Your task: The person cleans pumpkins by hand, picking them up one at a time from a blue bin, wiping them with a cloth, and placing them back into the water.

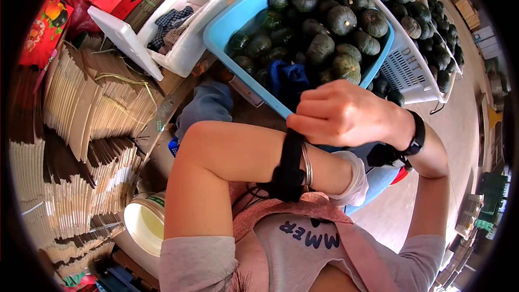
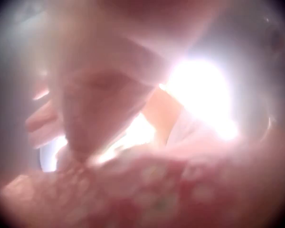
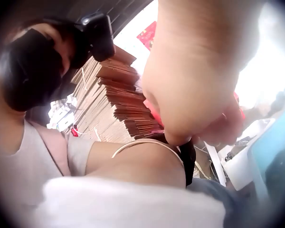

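Observation:
My right hand (image 1: 346, 113) pinches a black strap (image 1: 292, 151) that circles my left forearm. In the right wrist view the fingers of the right hand (image 3: 199, 118) reach down to that strap (image 3: 186, 159), beside a pale ring round the arm. Silvery bangles (image 1: 307, 165) sit next to the strap on the forearm. My left hand (image 1: 351, 178) is in a thin whitish covering, bent in across my front; its fingers are hidden in the head view. The left wrist view is blurred, with pinkish hand shapes above a red floral cloth (image 2: 156, 194).
Beyond my hands stands a blue tub (image 1: 216, 30) of dark green squashes with a blue cloth (image 1: 286, 78). A white crate (image 1: 408, 73) holds more squashes. To the left are an open foam box (image 1: 208, 13), stacked cardboard (image 1: 89, 94) and a white bucket (image 1: 143, 224).

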`<state>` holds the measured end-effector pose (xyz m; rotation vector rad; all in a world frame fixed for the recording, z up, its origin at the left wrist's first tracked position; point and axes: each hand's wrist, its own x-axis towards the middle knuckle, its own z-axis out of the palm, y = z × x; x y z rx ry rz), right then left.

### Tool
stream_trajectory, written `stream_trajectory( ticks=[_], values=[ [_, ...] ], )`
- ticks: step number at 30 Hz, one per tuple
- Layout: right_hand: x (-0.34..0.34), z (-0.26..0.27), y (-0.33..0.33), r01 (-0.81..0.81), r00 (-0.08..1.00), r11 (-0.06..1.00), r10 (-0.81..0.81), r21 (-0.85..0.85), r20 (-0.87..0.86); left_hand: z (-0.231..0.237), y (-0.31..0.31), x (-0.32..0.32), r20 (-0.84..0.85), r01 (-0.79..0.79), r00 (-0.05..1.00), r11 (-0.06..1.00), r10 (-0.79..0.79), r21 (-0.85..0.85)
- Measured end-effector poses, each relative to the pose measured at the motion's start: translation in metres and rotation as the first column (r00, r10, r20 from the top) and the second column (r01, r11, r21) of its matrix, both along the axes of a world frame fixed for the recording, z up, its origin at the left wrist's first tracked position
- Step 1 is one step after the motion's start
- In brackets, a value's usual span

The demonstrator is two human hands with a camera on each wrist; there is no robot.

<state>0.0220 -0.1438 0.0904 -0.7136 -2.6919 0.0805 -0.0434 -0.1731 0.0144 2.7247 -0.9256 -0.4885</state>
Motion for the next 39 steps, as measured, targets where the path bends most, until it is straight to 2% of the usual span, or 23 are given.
stream_trajectory(
  ticks=[1, 6, 7, 8, 9, 10, 12, 13, 15, 16, 18, 19, 22, 23, 25, 29, 31, 32, 34, 35, 36, 38, 39],
  values=[
    [-0.003, -0.005, 0.004, 0.044, 0.997, 0.999, -0.044, -0.005, -0.059, 0.000, -0.003, 0.000, -0.001, 0.008, 1.000, 1.000, -0.008, -0.006],
    [-0.003, -0.013, 0.005, 0.067, 0.989, 0.994, -0.078, -0.088, -0.125, 0.002, -0.014, -0.001, -0.020, 0.041, 0.999, 0.997, -0.043, -0.069],
    [-0.002, -0.012, 0.001, 0.112, 0.946, 0.876, -0.238, -0.469, -0.219, 0.002, -0.011, -0.001, -0.034, 0.033, 0.999, 0.996, -0.036, -0.079],
    [0.000, -0.009, 0.000, 0.082, 0.879, 0.627, -0.412, -0.775, -0.241, -0.001, -0.006, 0.002, -0.045, 0.021, 0.999, 0.996, -0.024, -0.082],
    [0.002, -0.005, 0.000, 0.036, 0.866, 0.503, -0.446, -0.863, -0.224, -0.002, -0.002, 0.002, -0.056, 0.004, 0.998, 0.996, -0.009, -0.085],
    [0.002, -0.006, -0.001, 0.036, 0.865, 0.505, -0.447, -0.862, -0.226, -0.003, 0.002, 0.003, -0.065, -0.012, 0.998, 0.996, 0.006, -0.089],
    [0.003, -0.008, -0.004, -0.009, 0.799, 0.398, -0.549, -0.917, -0.246, -0.006, 0.010, 0.007, -0.089, -0.063, 0.995, 0.994, 0.055, -0.089],
    [0.003, -0.005, -0.005, -0.005, 0.796, 0.399, -0.553, -0.917, -0.245, -0.008, 0.015, 0.008, -0.107, -0.091, 0.991, 0.992, 0.081, -0.090],
    [0.002, 0.003, -0.006, 0.099, 0.755, 0.315, -0.642, -0.944, -0.135, -0.012, 0.028, 0.014, -0.139, -0.172, 0.977, 0.982, 0.160, -0.081],
    [0.002, 0.001, -0.005, 0.103, 0.750, 0.317, -0.648, -0.943, -0.136, -0.014, 0.035, 0.017, -0.166, -0.215, 0.966, 0.974, 0.200, -0.077],
    [0.006, -0.007, -0.001, 0.099, 0.717, 0.211, -0.693, -0.972, -0.077, -0.018, 0.047, 0.022, -0.201, -0.295, 0.939, 0.954, 0.279, -0.056],
    [0.008, -0.012, -0.001, 0.026, 0.688, 0.164, -0.719, -0.986, -0.101, -0.021, 0.054, 0.023, -0.216, -0.337, 0.923, 0.940, 0.319, -0.048],
    [0.022, -0.012, 0.007, -0.028, 0.718, 0.244, -0.670, -0.969, -0.189, -0.023, 0.069, 0.032, -0.245, -0.421, 0.882, 0.907, 0.403, -0.023],
    [0.029, -0.016, 0.009, -0.024, 0.715, 0.246, -0.673, -0.969, -0.189, -0.024, 0.072, 0.033, -0.250, -0.444, 0.869, 0.896, 0.427, -0.015],
    [0.040, -0.025, 0.011, 0.043, 0.695, 0.313, -0.692, -0.949, -0.197, -0.025, 0.076, 0.037, -0.258, -0.471, 0.853, 0.882, 0.454, -0.004],
    [0.028, -0.003, 0.006, -0.053, 0.666, 0.322, -0.694, -0.945, -0.274, -0.026, 0.082, 0.044, -0.261, -0.516, 0.825, 0.857, 0.501, 0.015],
    [0.023, 0.010, 0.005, 0.126, 0.834, 0.561, -0.506, -0.818, -0.219, -0.027, 0.083, 0.046, -0.261, -0.541, 0.809, 0.841, 0.526, 0.019],
    [0.023, 0.008, 0.006, 0.125, 0.832, 0.563, -0.509, -0.817, -0.223, -0.026, 0.085, 0.049, -0.259, -0.558, 0.798, 0.829, 0.544, 0.020],
    [0.028, 0.007, 0.015, 0.209, 0.924, 0.788, -0.353, -0.579, -0.147, -0.024, 0.089, 0.055, -0.262, -0.599, 0.771, 0.801, 0.581, 0.011],
    [0.034, 0.010, 0.019, 0.256, 0.942, 0.757, -0.336, -0.600, -0.022, -0.021, 0.095, 0.059, -0.258, -0.636, 0.747, 0.771, 0.613, -0.010],
    [0.038, 0.012, 0.020, 0.257, 0.941, 0.761, -0.337, -0.595, -0.024, -0.021, 0.101, 0.064, -0.256, -0.671, 0.722, 0.740, 0.643, -0.035],
    [0.047, 0.017, 0.018, 0.319, 0.937, 0.895, -0.347, -0.312, -0.040, -0.004, 0.121, 0.069, -0.291, -0.790, 0.612, 0.579, 0.735, -0.201],
    [0.048, 0.033, 0.011, 0.412, 0.901, 0.877, -0.433, -0.245, -0.032, 0.005, 0.134, 0.070, -0.319, -0.835, 0.542, 0.455, 0.777, -0.310]
  ],
)
